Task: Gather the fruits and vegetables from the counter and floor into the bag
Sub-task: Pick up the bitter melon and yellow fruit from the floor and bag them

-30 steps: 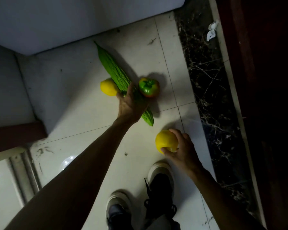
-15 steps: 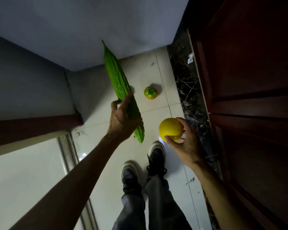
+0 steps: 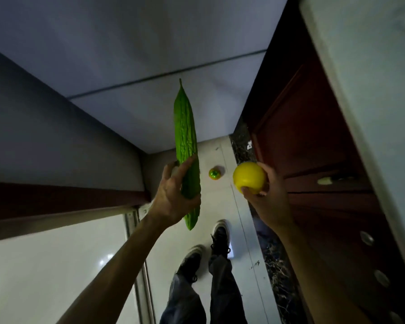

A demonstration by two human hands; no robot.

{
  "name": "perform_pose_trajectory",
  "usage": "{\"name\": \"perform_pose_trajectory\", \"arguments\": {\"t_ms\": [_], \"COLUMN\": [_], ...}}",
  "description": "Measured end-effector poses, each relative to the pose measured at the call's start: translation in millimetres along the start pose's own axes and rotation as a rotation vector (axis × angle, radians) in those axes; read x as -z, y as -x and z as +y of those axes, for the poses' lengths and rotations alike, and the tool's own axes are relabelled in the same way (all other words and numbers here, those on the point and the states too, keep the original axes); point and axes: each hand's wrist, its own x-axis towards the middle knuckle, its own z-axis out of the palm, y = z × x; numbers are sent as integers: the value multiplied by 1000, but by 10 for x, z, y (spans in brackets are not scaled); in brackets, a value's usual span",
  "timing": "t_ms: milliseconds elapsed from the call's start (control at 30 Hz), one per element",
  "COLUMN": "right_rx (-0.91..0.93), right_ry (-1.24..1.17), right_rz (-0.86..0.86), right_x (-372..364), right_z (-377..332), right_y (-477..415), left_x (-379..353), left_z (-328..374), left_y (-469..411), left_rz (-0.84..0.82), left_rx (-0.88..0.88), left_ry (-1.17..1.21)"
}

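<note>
My left hand (image 3: 173, 197) grips a long bumpy green bitter gourd (image 3: 186, 141) near its lower end, holding it almost upright, well above the floor. A round yellow fruit (image 3: 248, 177) sits in the fingertips of my right hand (image 3: 270, 199), at about the same height. Far below, a small green and orange-red pepper-like fruit (image 3: 215, 174) lies on the pale floor tiles between the two hands. The small yellow fruit seen earlier on the floor is hidden behind the gourd and hand. No bag is in view.
My two dark shoes (image 3: 206, 249) stand on the white tiled floor (image 3: 241, 230). A dark wooden door (image 3: 313, 148) rises on the right beside a dark marble strip (image 3: 274, 258). A white counter or cabinet (image 3: 45, 265) with a dark wooden edge stands on the left.
I have stood up from the floor. Both hands rose with the gourd and the yellow fruit, and the gourd turned more upright. The floor and the pepper-like fruit now look much farther away.
</note>
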Motion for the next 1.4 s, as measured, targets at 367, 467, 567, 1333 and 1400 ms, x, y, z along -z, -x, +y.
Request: {"name": "perform_pose_trajectory", "arguments": {"t_ms": [367, 467, 567, 1333, 1400], "right_rx": [82, 80, 50, -404, -455], "right_ry": [-57, -95, -54, -10, -13], "right_rz": [359, 464, 602, 1681, 1743], "right_x": [698, 939, 1210, 2478, 2537], "right_z": [-1028, -1147, -1224, -232, -91], "right_y": [970, 1415, 1907, 6626, 7062], "left_x": [632, 617, 497, -2326, -2575], "left_z": [1078, 1366, 1727, 4005, 4095], "left_y": [526, 662, 769, 3664, 4081], "left_rz": [-133, -202, -328, -1218, -1272], "left_rx": [-390, -498, -571, -1227, -1277], "left_ry": [1, 5, 71, -58, -68]}}
